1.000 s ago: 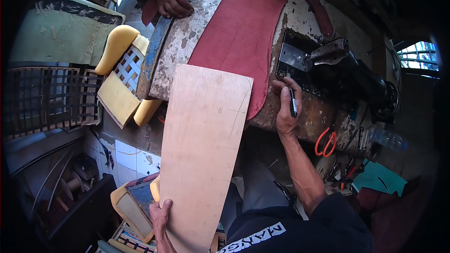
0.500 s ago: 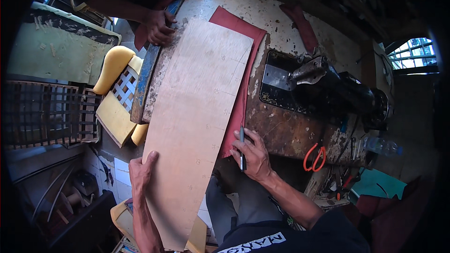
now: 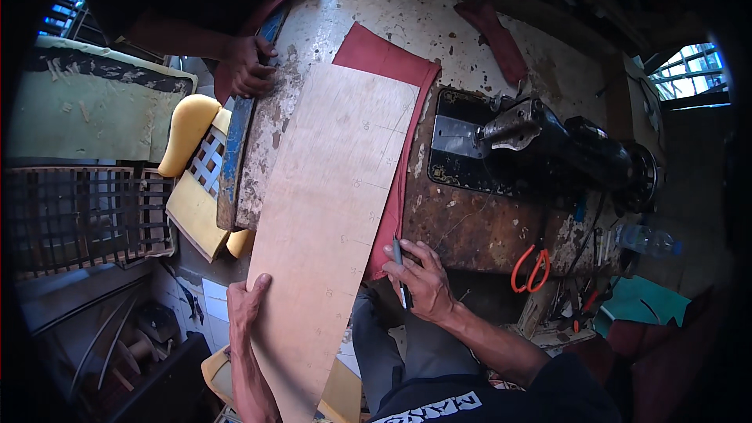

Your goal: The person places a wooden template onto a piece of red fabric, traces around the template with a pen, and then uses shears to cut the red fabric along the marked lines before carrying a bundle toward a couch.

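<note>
A long, thin plywood board (image 3: 317, 211), with small marks along its right edge, lies slantwise over a red piece of fabric (image 3: 384, 51). The fabric shows past the board's far end and along its right side. My left hand (image 3: 249, 301) grips the board's left edge near the bottom, thumb on top and fingers hidden underneath. In my right hand (image 3: 423, 282) is a dark pen (image 3: 398, 254), held between thumb and fingers beside the board's right edge, over the near end of the fabric.
A black sewing machine (image 3: 540, 137) stands on the worn table (image 3: 470, 227) at right. Orange-handled scissors (image 3: 530, 269) hang at its near edge, near a plastic bottle (image 3: 646, 240). Another person's hand (image 3: 251, 66) rests at the table's far left. Yellow cushioned chair parts (image 3: 192, 137) stand left.
The board has slid toward me over the fabric, baring more red at its far end. My left hand moved with it. My right hand still holds the pen.
</note>
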`<state>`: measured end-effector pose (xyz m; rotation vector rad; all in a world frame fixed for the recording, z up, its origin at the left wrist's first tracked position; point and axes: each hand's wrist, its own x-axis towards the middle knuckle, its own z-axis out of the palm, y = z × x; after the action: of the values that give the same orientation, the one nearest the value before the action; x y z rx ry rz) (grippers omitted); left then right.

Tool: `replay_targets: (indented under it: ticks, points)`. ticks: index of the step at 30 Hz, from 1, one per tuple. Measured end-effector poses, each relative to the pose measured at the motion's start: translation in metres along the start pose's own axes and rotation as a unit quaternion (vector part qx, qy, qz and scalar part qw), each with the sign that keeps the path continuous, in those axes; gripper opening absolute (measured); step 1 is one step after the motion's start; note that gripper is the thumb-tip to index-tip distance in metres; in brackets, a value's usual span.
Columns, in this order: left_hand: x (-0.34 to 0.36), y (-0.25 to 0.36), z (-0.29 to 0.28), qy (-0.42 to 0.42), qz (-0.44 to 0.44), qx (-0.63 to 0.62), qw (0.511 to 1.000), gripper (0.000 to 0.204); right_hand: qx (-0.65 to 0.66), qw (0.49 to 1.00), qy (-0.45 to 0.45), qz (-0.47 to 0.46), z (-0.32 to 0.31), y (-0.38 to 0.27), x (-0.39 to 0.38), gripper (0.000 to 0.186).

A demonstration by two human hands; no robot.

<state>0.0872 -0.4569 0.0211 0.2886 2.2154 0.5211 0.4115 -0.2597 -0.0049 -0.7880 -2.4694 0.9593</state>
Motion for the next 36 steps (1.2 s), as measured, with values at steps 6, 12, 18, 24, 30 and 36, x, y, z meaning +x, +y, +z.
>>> replay_targets:
  ticks: [6,12,18,24,30,36]
  points:
    - [0.017,0.0,-0.003,-0.002,0.028,-0.01,1.0,0.062,0.026,0.999,-0.018,-0.001,-0.004,0.01,0.002,0.038]
    - [0.021,0.005,0.0,-0.001,0.024,0.027,0.999,0.058,0.034,0.999,-0.031,0.01,-0.013,0.005,0.01,0.039]
    - [0.023,0.004,-0.002,0.017,0.015,0.057,0.998,0.062,0.23,0.958,0.119,0.122,-0.043,0.011,0.078,0.023]
    - [0.023,0.012,-0.003,0.036,0.026,0.1,0.994,0.066,0.342,0.874,0.31,0.154,-0.071,0.1,0.235,0.029]
    - [0.025,0.011,-0.004,0.027,0.021,0.09,0.995,0.068,0.317,0.883,0.315,0.145,-0.079,0.139,0.278,0.025]
    - [0.024,0.012,-0.004,0.018,0.012,0.106,0.994,0.065,0.375,0.892,0.18,0.175,-0.055,0.151,0.275,0.022]
